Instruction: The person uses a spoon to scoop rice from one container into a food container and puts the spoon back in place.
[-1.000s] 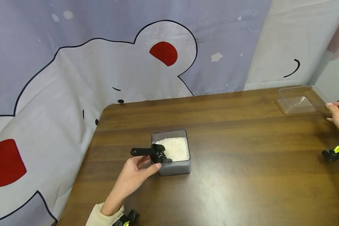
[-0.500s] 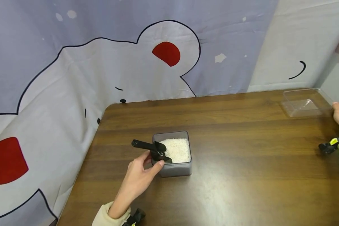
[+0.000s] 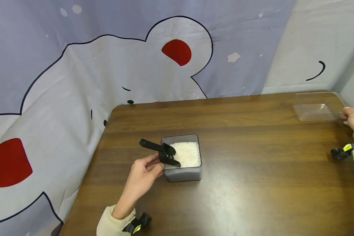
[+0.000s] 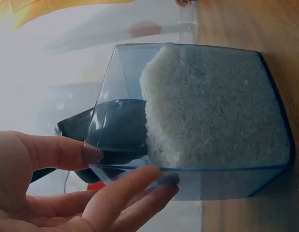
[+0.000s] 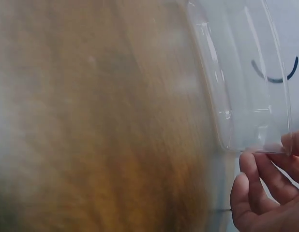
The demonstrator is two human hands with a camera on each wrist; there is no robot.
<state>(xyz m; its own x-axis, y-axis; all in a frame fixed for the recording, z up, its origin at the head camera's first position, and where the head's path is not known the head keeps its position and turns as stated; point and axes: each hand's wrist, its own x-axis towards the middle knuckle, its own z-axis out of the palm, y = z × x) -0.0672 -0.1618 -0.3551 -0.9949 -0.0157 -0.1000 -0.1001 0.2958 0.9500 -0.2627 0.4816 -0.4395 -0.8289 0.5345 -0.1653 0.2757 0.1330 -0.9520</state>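
A grey see-through container [image 3: 183, 173] of white rice [image 3: 186, 153] stands on the brown table [image 3: 253, 183]. A black scoop [image 3: 162, 151] leans in its left side, with the handle sticking out up and to the left. My left hand [image 3: 154, 165] holds the container's near-left corner. In the left wrist view the thumb [image 4: 67, 151] lies on the corner and the fingers [image 4: 140, 186] along the bottom edge of the container [image 4: 227, 181], with the scoop [image 4: 118, 130] seen through the wall. At the far right my right hand [image 3: 346, 114] pinches the rim of a clear plastic tray [image 3: 315, 106], and the right wrist view shows this hand [image 5: 270, 154] on a corner of the tray [image 5: 246, 87].
A printed curtain [image 3: 76, 82] hangs behind and to the left of the table. The table's rounded back-left corner [image 3: 115, 109] lies near the container. Bare wood spreads between the container and the tray. Black and yellow wrist mounts [image 3: 342, 151] show at both sleeves.
The scoop's handle has tipped upward against the container's rim. My left hand has slid in closer to the container's corner. The right hand stays at the clear tray.
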